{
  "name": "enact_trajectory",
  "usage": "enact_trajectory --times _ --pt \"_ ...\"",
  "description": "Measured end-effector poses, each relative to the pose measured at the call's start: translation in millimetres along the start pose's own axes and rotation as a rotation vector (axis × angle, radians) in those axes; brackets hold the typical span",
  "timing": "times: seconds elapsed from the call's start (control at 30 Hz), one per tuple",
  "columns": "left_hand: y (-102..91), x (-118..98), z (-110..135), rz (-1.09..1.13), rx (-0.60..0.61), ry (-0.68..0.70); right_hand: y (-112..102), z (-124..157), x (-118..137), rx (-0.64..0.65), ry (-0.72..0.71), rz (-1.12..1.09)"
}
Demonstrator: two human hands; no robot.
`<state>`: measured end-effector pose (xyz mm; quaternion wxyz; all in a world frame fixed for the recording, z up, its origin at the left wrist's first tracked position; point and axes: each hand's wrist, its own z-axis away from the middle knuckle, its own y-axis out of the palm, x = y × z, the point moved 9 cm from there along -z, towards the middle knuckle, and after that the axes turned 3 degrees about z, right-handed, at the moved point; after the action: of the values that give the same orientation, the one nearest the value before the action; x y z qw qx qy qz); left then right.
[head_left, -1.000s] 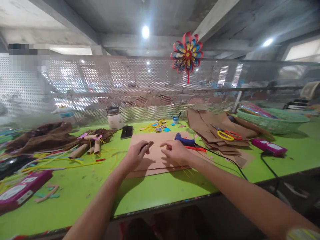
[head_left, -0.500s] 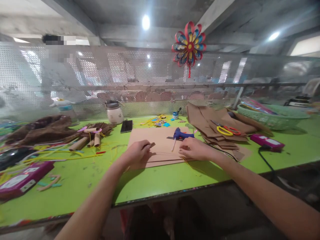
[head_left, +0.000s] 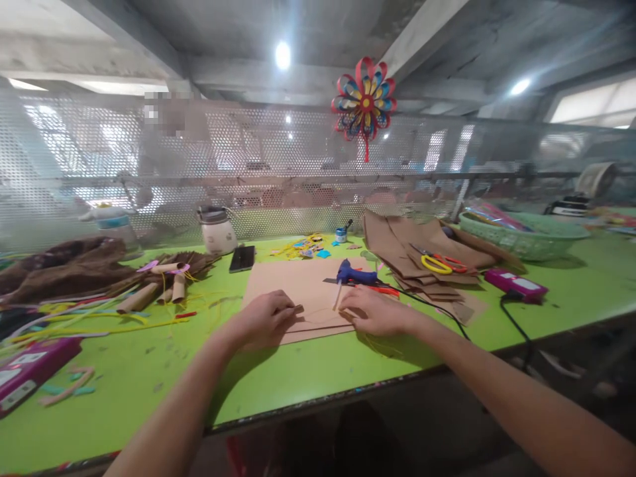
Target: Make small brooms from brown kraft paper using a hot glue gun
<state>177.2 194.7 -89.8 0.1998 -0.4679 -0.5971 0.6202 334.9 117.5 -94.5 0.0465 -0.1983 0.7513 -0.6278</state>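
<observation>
My left hand (head_left: 263, 319) is closed in a pinch over the left side of a brown paper sheet (head_left: 281, 278), holding a small brown paper piece (head_left: 298, 309) that sticks out past the fingertips. Above the sheet's right side, my right hand (head_left: 375, 310) has its fingers drawn together; anything between them is too small to make out. A thin pale line runs between the two hands. Just beyond the right hand lies a blue hot glue gun (head_left: 358, 273), a pale stick (head_left: 337, 296) pointing down from it. Red-handled scissors (head_left: 385, 290) show partly behind that hand.
Brown paper sheets (head_left: 397, 248) with yellow-handled scissors (head_left: 437, 264) lie to the right, near a green basket (head_left: 536, 238) and a purple box (head_left: 517, 285). Leftward are paper rolls (head_left: 136, 299), a phone (head_left: 242, 258), a jar (head_left: 218, 233) and another purple box (head_left: 34, 371).
The view has shifted slightly. My right hand has come closer to the left one and now nears the pale stick by the glue gun. My left hand keeps its paper piece.
</observation>
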Motion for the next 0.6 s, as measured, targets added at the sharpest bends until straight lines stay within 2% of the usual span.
enact_trajectory --times 0.1,0.23,0.33,0.4,0.5,0.6 --pt "2.4 0.3 -1.4 -0.045 -0.011 0.008 -11.0 3.1 -4.0 -0.124 0.045 -0.130" --pt "3.1 1.3 -3.7 -0.108 -0.087 -0.004 -52.5 21.0 -33.1 -0.315 0.167 -0.259" --pt "3.9 -4.9 -4.4 -0.136 -0.124 0.040 -89.0 39.4 -87.3 -0.409 0.349 -0.143" --pt "4.8 -9.4 -4.6 -0.148 -0.123 0.067 -101.8 48.8 -130.5 -0.374 0.480 0.069" --pt "6.5 -15.8 -4.6 -0.148 -0.096 0.112 -98.2 55.8 -182.7 -0.291 0.533 0.180" --pt "5.9 -16.5 -4.7 -0.128 -0.092 0.108 -74.8 56.2 -206.0 -0.179 0.490 0.259"
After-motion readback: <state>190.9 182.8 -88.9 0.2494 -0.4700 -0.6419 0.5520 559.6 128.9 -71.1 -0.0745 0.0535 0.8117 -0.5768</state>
